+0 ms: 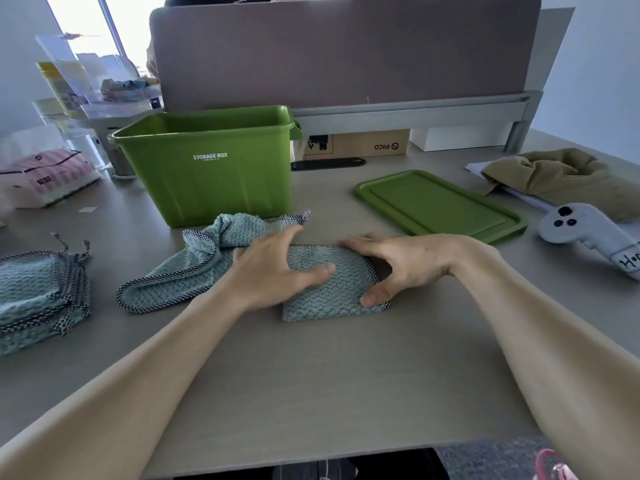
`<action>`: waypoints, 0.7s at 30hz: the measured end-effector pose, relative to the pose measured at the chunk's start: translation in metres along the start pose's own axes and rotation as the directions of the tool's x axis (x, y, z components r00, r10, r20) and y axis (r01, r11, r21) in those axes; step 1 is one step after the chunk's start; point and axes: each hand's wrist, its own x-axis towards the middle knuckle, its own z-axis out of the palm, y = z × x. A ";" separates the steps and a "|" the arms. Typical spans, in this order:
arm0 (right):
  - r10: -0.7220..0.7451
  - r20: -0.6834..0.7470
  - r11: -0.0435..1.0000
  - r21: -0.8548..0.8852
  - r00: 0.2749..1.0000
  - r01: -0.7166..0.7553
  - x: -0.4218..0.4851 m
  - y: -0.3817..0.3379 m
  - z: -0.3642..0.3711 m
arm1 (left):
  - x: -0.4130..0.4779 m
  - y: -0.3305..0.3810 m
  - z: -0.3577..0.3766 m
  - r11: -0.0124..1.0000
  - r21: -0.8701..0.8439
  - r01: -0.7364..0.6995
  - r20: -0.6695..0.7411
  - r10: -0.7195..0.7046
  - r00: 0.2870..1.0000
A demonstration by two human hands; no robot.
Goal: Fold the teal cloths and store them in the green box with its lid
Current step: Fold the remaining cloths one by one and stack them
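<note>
Far left on the counter (pixel 311 375): stack of folded teal cloths (pixel 38 292), checkered trim showing, well apart from both hands. Next right, loose teal cloth (pixel 194 268), crumpled, unfolded, lying just in front of the green box (pixel 204 168) and touching the left side of the folded piece. Box is open, upright, "STORAGE BOX" facing me; I can't see whether anything is inside. Left hand (pixel 273 271) lies flat, palm down, fingers spread, pressing the left half of the folded teal cloth (pixel 329 292); its grip closes on nothing, it just pins. Right hand (pixel 398 265) works the right edge of the same cloth: fingers curled over the far edge, thumb on the near right corner, so a partly closed pinch on the trim. Folded cloth's long axis runs left-right across the counter, roughly parallel to the box front. Key relation: box sits up and left of the folded cloth, just behind it, so I judge the left hand is the nearer one for the drop-in; the right would have to cross over. Lid (pixel 440 206) lies flat to the right, beside the box but apart from it, nearer the right hand. Further right, a tan cloth (pixel 568 178) and a grey controller (pixel 588 230), not involved. My read: fold nearly done, one loose cloth still to go, lid last.
</note>
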 end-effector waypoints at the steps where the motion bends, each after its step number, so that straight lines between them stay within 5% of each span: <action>1: -0.003 0.000 1.000 0.005 1.000 0.003 -0.001 -0.001 0.000 | 0.001 -0.002 -0.003 0.998 -0.040 0.050 -0.063 -0.052 0.997; 4: -0.014 -0.005 1.000 0.014 1.000 0.014 -0.001 -0.003 0.000 | 0.002 -0.006 -0.010 0.936 -0.311 0.163 0.013 -0.168 0.986; 9: -0.024 0.003 0.999 0.035 1.000 0.024 -0.002 -0.004 0.000 | -0.003 0.003 -0.015 0.663 -0.739 0.122 0.110 -0.060 0.992; 12: -0.014 0.004 0.999 0.036 1.000 0.014 -0.004 -0.004 -0.001 | -0.006 0.004 -0.016 0.601 -0.791 0.115 0.167 0.033 0.985; 17: -0.028 -0.064 0.996 0.085 0.998 0.033 -0.001 -0.003 0.002 | -0.007 0.001 -0.011 0.677 -0.735 0.042 0.210 0.168 0.963; 21: 0.016 -0.175 0.922 0.383 0.984 0.053 0.001 -0.007 0.005 | -0.010 -0.001 -0.015 0.606 -0.793 -0.057 0.097 0.219 0.971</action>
